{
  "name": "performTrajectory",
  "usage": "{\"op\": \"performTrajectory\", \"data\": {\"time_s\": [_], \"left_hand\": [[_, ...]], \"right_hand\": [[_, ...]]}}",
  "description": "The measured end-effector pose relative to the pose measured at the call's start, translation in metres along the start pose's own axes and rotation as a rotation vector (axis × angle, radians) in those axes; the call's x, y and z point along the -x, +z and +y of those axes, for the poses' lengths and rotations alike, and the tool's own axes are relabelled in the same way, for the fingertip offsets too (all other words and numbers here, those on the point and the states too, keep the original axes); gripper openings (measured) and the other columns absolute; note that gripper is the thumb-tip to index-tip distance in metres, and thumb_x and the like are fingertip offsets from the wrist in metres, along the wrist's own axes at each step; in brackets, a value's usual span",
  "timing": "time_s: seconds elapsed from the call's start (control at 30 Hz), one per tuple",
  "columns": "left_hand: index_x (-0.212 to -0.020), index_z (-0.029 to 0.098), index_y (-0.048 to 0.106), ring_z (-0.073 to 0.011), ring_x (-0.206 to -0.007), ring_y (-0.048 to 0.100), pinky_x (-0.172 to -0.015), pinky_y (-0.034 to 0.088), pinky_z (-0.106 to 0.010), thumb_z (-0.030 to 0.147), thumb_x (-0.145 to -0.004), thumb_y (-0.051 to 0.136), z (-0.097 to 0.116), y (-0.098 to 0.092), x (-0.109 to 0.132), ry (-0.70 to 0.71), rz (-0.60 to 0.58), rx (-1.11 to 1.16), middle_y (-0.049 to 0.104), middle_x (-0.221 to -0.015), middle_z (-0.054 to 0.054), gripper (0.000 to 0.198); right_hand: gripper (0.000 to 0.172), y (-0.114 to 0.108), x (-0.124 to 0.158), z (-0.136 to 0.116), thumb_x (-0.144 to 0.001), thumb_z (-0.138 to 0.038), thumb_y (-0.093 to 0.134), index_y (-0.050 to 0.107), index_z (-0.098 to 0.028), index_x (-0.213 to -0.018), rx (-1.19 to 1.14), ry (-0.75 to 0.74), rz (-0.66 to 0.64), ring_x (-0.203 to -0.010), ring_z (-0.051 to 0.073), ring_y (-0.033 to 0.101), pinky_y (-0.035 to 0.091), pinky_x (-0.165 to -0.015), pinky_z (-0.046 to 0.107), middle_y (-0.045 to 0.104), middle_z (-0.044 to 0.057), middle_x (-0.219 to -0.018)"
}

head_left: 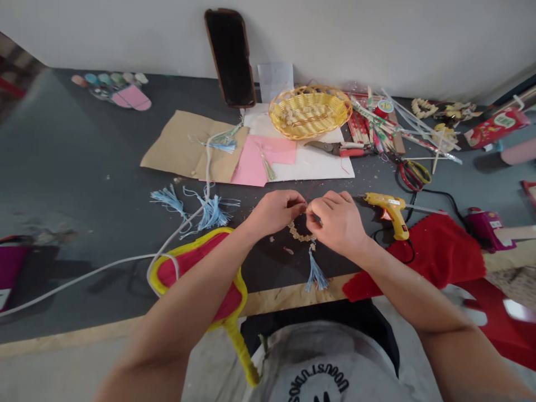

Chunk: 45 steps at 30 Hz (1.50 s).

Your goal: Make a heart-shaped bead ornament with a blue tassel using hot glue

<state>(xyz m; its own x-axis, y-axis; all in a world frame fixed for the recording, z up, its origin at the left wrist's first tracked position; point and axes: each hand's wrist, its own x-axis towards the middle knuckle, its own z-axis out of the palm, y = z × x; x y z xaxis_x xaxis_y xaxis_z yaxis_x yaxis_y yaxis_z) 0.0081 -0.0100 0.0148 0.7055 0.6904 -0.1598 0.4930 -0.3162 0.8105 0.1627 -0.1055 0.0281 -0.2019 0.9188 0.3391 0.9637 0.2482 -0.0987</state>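
Note:
Over the table's front half, my left hand [280, 212] and my right hand [338, 222] meet with their fingertips pinched. A thin red thread [312, 190] shows just beyond the fingertips. Below them hangs or lies a beige beaded bracelet [300, 235], partly covered by my right hand. From its lower end a light blue tassel [316, 273] reaches toward the table edge. Both hands appear closed on the bracelet's thread, though the exact grip is hidden. Left of my left hand lie more blue tassels [213, 212].
A yellow wicker basket [310, 129] holds small beads. Pliers [341, 149], scissors [414, 174] and a yellow glue gun [389, 211] lie to the right, near red felt [435, 251]. A phone [231, 58] leans on the wall. A white cable [104, 271] crosses a yellow-rimmed fan-shaped piece [237, 301].

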Motion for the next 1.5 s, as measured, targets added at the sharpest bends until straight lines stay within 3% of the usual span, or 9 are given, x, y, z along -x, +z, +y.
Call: {"op": "performTrajectory", "data": {"time_s": [0.17, 0.27, 0.47, 0.6, 0.73, 1.0, 1.27, 1.5], "left_hand": [[-0.081, 0.019, 0.071, -0.0115, -0.059, 0.05, -0.056, 0.032, -0.024, 0.029, -0.084, 0.055, 0.0, 0.001, 0.002, 0.032, 0.025, 0.005, 0.062, -0.065, 0.003, 0.019], [-0.082, 0.019, 0.071, -0.0118, -0.058, 0.049, -0.057, 0.033, -0.024, 0.028, -0.084, 0.056, 0.002, 0.001, 0.003, 0.035, 0.035, 0.004, 0.062, -0.064, 0.003, 0.018], [-0.085, 0.02, 0.072, -0.0145, -0.067, 0.058, -0.062, 0.036, -0.026, 0.024, -0.084, 0.055, 0.006, 0.0, 0.003, 0.018, 0.015, -0.021, 0.07, -0.076, 0.0, 0.017], [-0.086, 0.021, 0.071, -0.0143, -0.069, 0.059, -0.063, 0.037, -0.026, 0.022, -0.082, 0.056, 0.004, 0.002, 0.002, 0.023, 0.03, -0.024, 0.071, -0.079, 0.0, 0.016], [-0.087, 0.02, 0.07, -0.0137, -0.07, 0.059, -0.064, 0.039, -0.025, 0.024, -0.08, 0.058, 0.003, 0.004, 0.001, 0.019, 0.063, 0.043, 0.07, -0.081, 0.001, 0.014], [-0.089, 0.019, 0.069, -0.0132, -0.068, 0.057, -0.062, 0.039, -0.025, 0.027, -0.081, 0.057, -0.003, 0.003, -0.003, 0.033, 0.075, 0.075, 0.068, -0.077, 0.001, 0.017], [-0.09, 0.016, 0.065, -0.0153, -0.076, 0.063, -0.069, 0.047, -0.027, 0.033, -0.076, 0.066, -0.008, 0.0, -0.012, -0.032, 0.008, 0.462, 0.07, -0.083, -0.003, 0.022], [-0.095, 0.017, 0.065, -0.0147, -0.079, 0.063, -0.071, 0.047, -0.027, 0.021, -0.074, 0.059, -0.007, 0.0, -0.01, -0.003, -0.044, 0.328, 0.07, -0.088, -0.003, 0.022]], "right_hand": [[0.015, -0.007, -0.008, 0.0, -0.078, -0.013, 0.053, 0.058, -0.021, -0.09, -0.198, 0.078, -0.096, -0.085, 0.021, 0.06, 0.035, -0.077, 0.034, 0.072, 0.002, -0.085], [0.016, -0.014, -0.01, 0.004, -0.076, -0.012, 0.052, 0.057, -0.021, -0.089, -0.294, 0.113, -0.16, -0.083, 0.02, 0.062, 0.037, -0.079, 0.034, 0.071, 0.001, -0.083], [0.014, -0.033, -0.009, 0.021, -0.081, -0.02, 0.056, 0.057, -0.023, -0.095, -0.587, 0.253, -0.432, -0.071, 0.013, 0.063, 0.043, -0.068, 0.026, 0.07, -0.003, -0.079], [0.016, -0.041, -0.011, 0.031, -0.08, -0.022, 0.058, 0.062, -0.023, -0.096, -0.655, 0.209, -0.54, -0.073, 0.013, 0.062, 0.045, -0.068, 0.025, 0.07, -0.001, -0.085], [0.013, -0.04, -0.022, 0.034, -0.081, -0.017, 0.056, 0.065, -0.021, -0.09, -0.558, 0.127, -0.446, -0.076, 0.014, 0.061, 0.044, -0.071, 0.026, 0.07, 0.0, -0.085], [0.015, -0.026, -0.04, 0.037, -0.084, -0.017, 0.061, 0.075, -0.023, -0.087, -0.457, 0.19, -0.4, -0.082, 0.018, 0.069, 0.047, -0.072, 0.028, 0.077, 0.002, -0.091], [0.016, -0.014, -0.04, 0.036, -0.087, -0.015, 0.06, 0.074, -0.023, -0.09, -0.576, 0.164, -0.25, -0.089, 0.017, 0.07, 0.05, -0.08, 0.028, 0.077, 0.002, -0.095], [0.016, -0.003, -0.035, 0.037, -0.091, -0.019, 0.054, 0.068, -0.019, -0.097, -0.576, 0.187, -0.225, -0.084, 0.017, 0.068, 0.046, -0.076, 0.028, 0.075, 0.005, -0.096]]}}
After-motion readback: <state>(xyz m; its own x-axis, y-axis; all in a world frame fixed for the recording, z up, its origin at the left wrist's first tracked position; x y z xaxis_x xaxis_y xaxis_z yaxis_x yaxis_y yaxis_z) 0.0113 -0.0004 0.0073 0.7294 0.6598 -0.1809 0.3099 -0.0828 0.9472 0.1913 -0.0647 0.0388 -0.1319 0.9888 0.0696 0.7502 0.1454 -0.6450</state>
